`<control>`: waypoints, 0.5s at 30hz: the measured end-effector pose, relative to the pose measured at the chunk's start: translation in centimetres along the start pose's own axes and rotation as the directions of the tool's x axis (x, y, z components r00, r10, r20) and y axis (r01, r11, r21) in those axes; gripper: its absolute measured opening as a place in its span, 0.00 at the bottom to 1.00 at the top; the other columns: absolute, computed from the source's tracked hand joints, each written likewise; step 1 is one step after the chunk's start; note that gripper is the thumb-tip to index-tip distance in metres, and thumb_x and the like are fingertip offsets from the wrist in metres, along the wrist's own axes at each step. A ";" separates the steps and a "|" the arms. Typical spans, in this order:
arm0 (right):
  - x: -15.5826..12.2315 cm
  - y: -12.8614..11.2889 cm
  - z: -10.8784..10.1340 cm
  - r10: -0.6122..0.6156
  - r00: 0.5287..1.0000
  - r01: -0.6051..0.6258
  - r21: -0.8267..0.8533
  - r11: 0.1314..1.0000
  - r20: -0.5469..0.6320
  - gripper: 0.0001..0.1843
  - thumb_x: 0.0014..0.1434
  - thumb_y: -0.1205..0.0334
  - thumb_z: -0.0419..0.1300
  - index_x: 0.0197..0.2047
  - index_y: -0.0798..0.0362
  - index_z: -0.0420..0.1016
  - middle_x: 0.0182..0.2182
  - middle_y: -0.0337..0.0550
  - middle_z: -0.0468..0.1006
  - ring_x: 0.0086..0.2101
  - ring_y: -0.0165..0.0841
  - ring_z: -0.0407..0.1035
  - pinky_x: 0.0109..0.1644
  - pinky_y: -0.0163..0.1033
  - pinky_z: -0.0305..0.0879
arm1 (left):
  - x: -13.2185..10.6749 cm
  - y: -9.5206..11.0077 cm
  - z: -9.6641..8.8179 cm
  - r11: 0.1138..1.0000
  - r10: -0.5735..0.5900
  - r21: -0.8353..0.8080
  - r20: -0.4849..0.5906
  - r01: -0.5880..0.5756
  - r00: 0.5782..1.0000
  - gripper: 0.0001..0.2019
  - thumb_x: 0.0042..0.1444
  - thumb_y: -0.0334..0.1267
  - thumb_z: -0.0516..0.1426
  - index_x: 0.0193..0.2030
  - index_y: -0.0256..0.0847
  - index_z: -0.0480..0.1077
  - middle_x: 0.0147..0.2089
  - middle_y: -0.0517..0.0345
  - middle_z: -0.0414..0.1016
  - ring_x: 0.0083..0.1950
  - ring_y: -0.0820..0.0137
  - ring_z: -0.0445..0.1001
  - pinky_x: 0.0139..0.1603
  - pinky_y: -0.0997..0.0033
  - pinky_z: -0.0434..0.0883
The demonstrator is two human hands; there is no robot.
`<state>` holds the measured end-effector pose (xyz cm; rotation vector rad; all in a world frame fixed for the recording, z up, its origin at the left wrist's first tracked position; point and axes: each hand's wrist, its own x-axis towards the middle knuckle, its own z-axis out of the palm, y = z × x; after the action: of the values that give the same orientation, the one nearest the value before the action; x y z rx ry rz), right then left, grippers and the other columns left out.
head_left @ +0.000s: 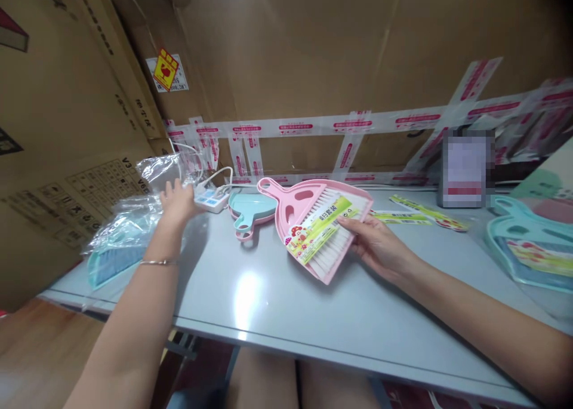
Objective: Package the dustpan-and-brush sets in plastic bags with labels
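Note:
My right hand [380, 242] grips the right edge of a pink dustpan [290, 189], thumb on top. Nested in the pan is a small brush with white bristles [333, 255], and a green and yellow label card [322, 228] lies across it. The set is tilted above the table, handle pointing to the back left. Over on the left, my left hand [176, 201] reaches to clear plastic bags [159, 170], its fingers apart and touching or just over the film. Below that hand, a bagged turquoise dustpan set [119, 260] lies on the table.
A white power strip [212, 199] with cables sits behind small turquoise and pink dustpans [253, 206]. Loose label cards [403, 218] lie to the right, near a standing phone-like device [465, 167]. Another turquoise dustpan set [510, 236] is at far right. Cardboard boxes [286, 51] wall the back and left.

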<state>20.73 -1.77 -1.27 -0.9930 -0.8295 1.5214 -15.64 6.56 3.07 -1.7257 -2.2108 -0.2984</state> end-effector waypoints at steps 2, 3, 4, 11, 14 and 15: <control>0.0 0.1 0.0 0.004 1.000 -0.004 -0.003 1.000 0.000 0.08 0.53 0.70 0.60 0.38 0.57 0.75 0.35 0.45 0.80 0.30 0.31 0.75 0.31 0.32 0.74 | 0.6 -0.2 1.8 0.999 0.018 0.039 -0.026 -0.017 1.000 0.22 0.49 0.37 0.58 0.52 0.34 0.68 0.63 0.33 0.57 0.64 0.41 0.52 0.56 0.45 0.57; 0.0 0.1 0.0 0.001 1.000 -0.001 -0.001 1.000 -0.004 0.08 0.53 0.70 0.60 0.38 0.57 0.75 0.35 0.45 0.80 0.30 0.31 0.75 0.31 0.32 0.74 | 0.8 -0.2 2.2 0.999 0.017 0.042 -0.050 -0.014 0.999 0.17 0.52 0.34 0.54 0.49 0.34 0.70 0.60 0.34 0.62 0.62 0.43 0.56 0.54 0.46 0.58; -0.1 0.1 -0.1 -0.005 1.000 0.005 0.003 1.000 -0.010 0.08 0.53 0.70 0.60 0.39 0.57 0.75 0.35 0.45 0.80 0.30 0.31 0.75 0.31 0.32 0.74 | 0.9 -0.1 2.3 0.999 0.006 0.041 -0.076 -0.003 0.997 0.14 0.53 0.32 0.51 0.45 0.35 0.72 0.56 0.35 0.66 0.59 0.45 0.59 0.52 0.47 0.59; 0.0 -1.2 -0.7 -0.107 0.991 0.111 0.038 0.993 -0.077 0.07 0.51 0.70 0.61 0.36 0.57 0.75 0.34 0.45 0.80 0.30 0.32 0.75 0.31 0.32 0.74 | 0.2 0.2 1.4 0.978 0.207 0.033 -0.240 -0.205 0.948 0.19 0.54 0.35 0.52 0.54 0.40 0.65 0.62 0.43 0.60 0.65 0.53 0.52 0.60 0.51 0.49; 0.3 -1.6 -1.1 -0.138 0.985 0.143 0.045 0.989 -0.103 0.09 0.50 0.70 0.60 0.38 0.56 0.75 0.34 0.44 0.80 0.31 0.32 0.75 0.33 0.34 0.74 | 0.4 -0.5 2.9 0.988 0.156 0.016 -0.215 -0.156 0.964 0.27 0.49 0.32 0.56 0.58 0.37 0.61 0.68 0.39 0.48 0.69 0.48 0.43 0.61 0.45 0.46; 0.4 -1.6 -1.2 -0.139 0.985 0.144 0.045 0.988 -0.103 0.10 0.51 0.70 0.60 0.39 0.56 0.75 0.34 0.44 0.80 0.31 0.32 0.75 0.34 0.34 0.74 | 0.6 -0.9 3.4 0.993 0.109 -0.015 -0.225 -0.116 0.968 0.24 0.49 0.31 0.55 0.55 0.36 0.64 0.67 0.38 0.51 0.68 0.47 0.45 0.60 0.43 0.47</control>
<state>22.46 -1.10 -0.41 -0.9431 -0.7693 1.3549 -17.07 8.11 0.20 -1.7312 -1.9502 -0.4743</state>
